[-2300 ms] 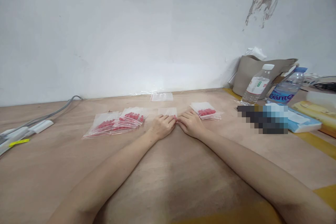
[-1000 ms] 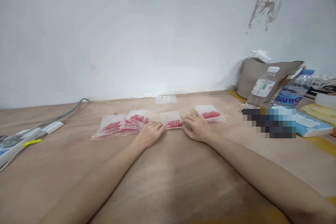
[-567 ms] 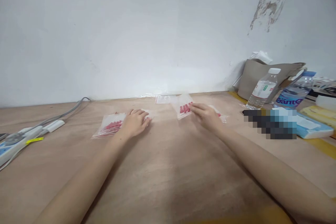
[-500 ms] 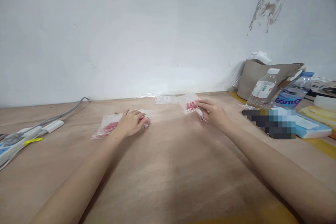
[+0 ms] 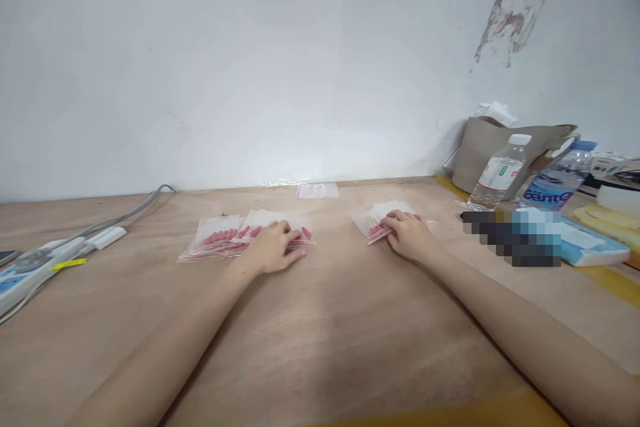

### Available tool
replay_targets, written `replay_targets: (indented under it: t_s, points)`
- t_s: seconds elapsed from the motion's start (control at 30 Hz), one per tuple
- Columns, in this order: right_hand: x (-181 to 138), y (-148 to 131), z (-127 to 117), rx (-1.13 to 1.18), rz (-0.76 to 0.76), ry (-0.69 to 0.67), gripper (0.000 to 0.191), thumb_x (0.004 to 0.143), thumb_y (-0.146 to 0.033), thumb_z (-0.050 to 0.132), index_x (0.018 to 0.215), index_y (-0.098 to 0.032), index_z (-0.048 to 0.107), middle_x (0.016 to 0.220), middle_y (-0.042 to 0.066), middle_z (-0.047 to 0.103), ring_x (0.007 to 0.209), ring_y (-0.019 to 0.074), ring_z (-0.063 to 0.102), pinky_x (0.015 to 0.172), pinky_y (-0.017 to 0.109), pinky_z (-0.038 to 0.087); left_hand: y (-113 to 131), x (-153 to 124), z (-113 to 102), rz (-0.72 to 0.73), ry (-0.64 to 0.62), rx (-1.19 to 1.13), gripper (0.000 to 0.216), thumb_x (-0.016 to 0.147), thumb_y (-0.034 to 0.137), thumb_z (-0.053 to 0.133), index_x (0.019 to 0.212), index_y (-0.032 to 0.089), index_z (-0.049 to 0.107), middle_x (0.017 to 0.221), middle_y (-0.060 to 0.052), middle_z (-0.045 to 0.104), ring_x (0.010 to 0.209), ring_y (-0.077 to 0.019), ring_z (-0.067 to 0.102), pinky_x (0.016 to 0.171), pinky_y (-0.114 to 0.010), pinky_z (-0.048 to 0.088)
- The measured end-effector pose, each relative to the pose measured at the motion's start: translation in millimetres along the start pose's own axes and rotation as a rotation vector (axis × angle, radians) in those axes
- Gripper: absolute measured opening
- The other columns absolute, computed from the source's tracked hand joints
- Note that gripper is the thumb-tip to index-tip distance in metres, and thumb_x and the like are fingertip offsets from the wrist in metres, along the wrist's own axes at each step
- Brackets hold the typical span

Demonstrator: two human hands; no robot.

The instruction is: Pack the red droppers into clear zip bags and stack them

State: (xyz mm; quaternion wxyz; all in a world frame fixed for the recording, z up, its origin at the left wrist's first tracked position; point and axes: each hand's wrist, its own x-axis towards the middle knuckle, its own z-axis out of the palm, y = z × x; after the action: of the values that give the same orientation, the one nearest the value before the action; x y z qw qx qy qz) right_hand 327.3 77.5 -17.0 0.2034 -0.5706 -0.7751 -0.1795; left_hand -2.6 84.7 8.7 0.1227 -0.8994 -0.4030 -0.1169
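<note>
Small clear zip bags holding red pieces lie on the wooden table (image 5: 320,320). A left pile of bags (image 5: 220,237) overlaps in a row; my left hand (image 5: 275,251) lies on its right end with the fingers stretched flat over the nearest bag. A right pile of bags (image 5: 376,225) sits further right. My right hand (image 5: 409,235) rests on it, fingers curled over the top bag, which it pins at its right side. One empty clear bag (image 5: 318,190) lies near the wall.
Two water bottles (image 5: 496,173) (image 5: 556,180) and a grey pouch (image 5: 500,145) stand at the right. A blue pack (image 5: 590,248) lies beside a blurred patch. A power strip (image 5: 30,268) and grey cable (image 5: 127,213) lie at the left.
My right hand lifted the middle bag, carried it right and set it down on the right pile. My left hand slid onto the left pile and spread its bags toward the middle.
</note>
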Motion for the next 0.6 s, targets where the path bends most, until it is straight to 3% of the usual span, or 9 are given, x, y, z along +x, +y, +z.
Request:
replay_targets:
  t_s: [0.1, 0.2, 0.33, 0.47, 0.6]
  points:
    - [-5, 12, -9, -0.015, 0.031, -0.089, 0.027, 0.072, -0.019, 0.047, 0.091, -0.024, 0.064, 0.105, 0.006, 0.058, 0.088, 0.0227, 0.054, 0.073, 0.036, 0.034, 17, 4, 14, -0.005, 0.002, -0.126, 0.041, 0.087, 0.043, 0.039, 0.120, 0.020, 0.047, 0.101, -0.010, 0.049, 0.083, -0.0207, 0.056, 0.074, -0.033, 0.045]
    - [-8, 20, -26, -0.018, 0.037, -0.191, 0.027, 0.072, -0.034, 0.049, 0.091, -0.025, 0.065, 0.108, 0.006, 0.057, 0.089, 0.0240, 0.054, 0.077, 0.040, 0.032, 31, 11, 26, 0.013, 0.042, -0.238, 0.041, 0.088, 0.040, 0.040, 0.123, 0.019, 0.044, 0.106, -0.010, 0.048, 0.090, -0.0213, 0.055, 0.078, -0.033, 0.046]
    - [-6, 3, -41, -0.041, -0.023, -0.161, 0.040, 0.073, -0.056, 0.045, 0.079, -0.023, 0.067, 0.101, 0.008, 0.060, 0.096, 0.0278, 0.050, 0.087, 0.052, 0.021, 38, 20, 34, 0.059, 0.102, -0.284, 0.042, 0.087, 0.036, 0.043, 0.124, 0.017, 0.043, 0.109, -0.011, 0.048, 0.099, -0.0232, 0.051, 0.085, -0.036, 0.043]
    - [8, -36, -34, 0.047, -0.181, -0.067, 0.031, 0.076, -0.045, 0.049, 0.084, -0.019, 0.065, 0.092, 0.010, 0.061, 0.093, 0.0241, 0.050, 0.087, 0.044, 0.026, 35, 22, 32, 0.104, 0.079, -0.287, 0.043, 0.086, 0.034, 0.045, 0.126, 0.018, 0.042, 0.115, -0.011, 0.047, 0.102, -0.0225, 0.050, 0.088, -0.036, 0.043]
    - [26, -64, -11, 0.251, -0.453, -0.129, 0.023, 0.074, -0.024, 0.053, 0.094, -0.017, 0.062, 0.089, 0.008, 0.061, 0.086, 0.0190, 0.053, 0.076, 0.031, 0.036, 31, 15, 25, 0.138, 0.107, -0.235, 0.046, 0.085, 0.034, 0.048, 0.128, 0.019, 0.039, 0.123, -0.011, 0.043, 0.111, -0.0247, 0.046, 0.092, -0.038, 0.040]
